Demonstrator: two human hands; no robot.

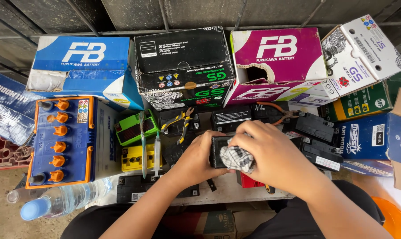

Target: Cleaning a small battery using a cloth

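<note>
My left hand (195, 156) grips a small black battery (218, 148) from its left side, just above the white work surface (229, 191). My right hand (271, 155) presses a black-and-white checked cloth (237, 158) against the front of that battery. Most of the battery is hidden under my two hands and the cloth.
Several small black batteries (313, 128) lie around, with yellow-handled pliers (179, 121), orange-handled pliers (280, 116) and a syringe (156, 152). A large blue battery with orange caps (61, 141) sits left, above a water bottle (63, 200). Blue, black, magenta and white cartons (278, 62) line the back.
</note>
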